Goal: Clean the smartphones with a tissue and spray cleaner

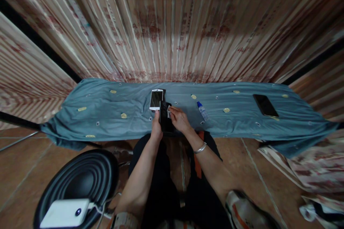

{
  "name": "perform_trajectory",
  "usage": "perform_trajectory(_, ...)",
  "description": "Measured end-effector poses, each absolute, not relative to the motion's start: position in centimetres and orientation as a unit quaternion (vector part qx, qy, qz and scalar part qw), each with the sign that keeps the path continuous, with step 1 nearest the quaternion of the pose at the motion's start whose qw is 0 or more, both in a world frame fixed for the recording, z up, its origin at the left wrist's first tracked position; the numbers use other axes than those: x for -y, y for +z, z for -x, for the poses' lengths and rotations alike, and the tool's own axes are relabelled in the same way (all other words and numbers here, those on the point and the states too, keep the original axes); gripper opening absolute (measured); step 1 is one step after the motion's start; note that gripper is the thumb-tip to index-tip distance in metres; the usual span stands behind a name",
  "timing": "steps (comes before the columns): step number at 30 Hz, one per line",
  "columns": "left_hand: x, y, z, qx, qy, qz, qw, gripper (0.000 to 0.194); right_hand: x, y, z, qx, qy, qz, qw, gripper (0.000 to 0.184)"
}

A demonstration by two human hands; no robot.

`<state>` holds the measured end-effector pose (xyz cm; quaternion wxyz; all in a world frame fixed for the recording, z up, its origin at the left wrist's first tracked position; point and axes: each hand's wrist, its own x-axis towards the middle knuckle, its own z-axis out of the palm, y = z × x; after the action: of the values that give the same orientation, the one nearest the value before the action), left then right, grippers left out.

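Note:
My left hand (157,126) grips a black phone (166,123) by its left side, above the near edge of the cloth-covered table. Fingers of my right hand (179,118) are bent together and pressed against the phone, with a small white piece (169,111) at their tips, perhaps tissue or cloth. Just beyond the black phone lies a white phone (156,99), dark screen up, on top of something dark. To the right of my right hand a small clear bottle with a blue cap (202,111) rests on its side.
A blue-green cloth with yellow patterns (107,125) covers the table. Another dark phone (265,105) lies far right. At lower left, a white power bank (66,213) with a cable rests on a black round ridged stool (107,171). Patterned curtains (172,35) hang behind.

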<state>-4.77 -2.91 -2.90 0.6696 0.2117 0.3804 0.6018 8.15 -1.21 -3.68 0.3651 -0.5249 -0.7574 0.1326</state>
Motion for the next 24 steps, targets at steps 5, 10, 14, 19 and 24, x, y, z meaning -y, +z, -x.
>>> perform_trajectory(5,2.9,-2.6,5.1,-0.398,0.619,-0.208,0.645,0.053,2.1,-3.3,-8.4,0.768,0.155,0.513,0.351,0.035)
perform_trajectory(10,2.7,-2.7,5.4,-0.394,0.622,-0.197,0.648,0.05,2.6,-3.0,-8.6,0.775,0.17,0.499,0.349,0.035)
perform_trajectory(14,2.7,-2.9,5.3,-0.382,0.621,-0.209,0.652,0.053,2.5,-3.0,-8.7,0.772,0.163,0.501,0.355,0.036)
perform_trajectory(19,2.6,-3.3,5.2,-0.379,0.613,-0.229,0.654,0.056,2.2,-3.3,-8.9,0.763,0.163,0.505,0.369,0.036)
perform_trajectory(24,2.5,-3.5,5.4,-0.377,0.621,-0.22,0.651,0.056,2.4,-3.2,-9.0,0.769,0.18,0.491,0.368,0.035)
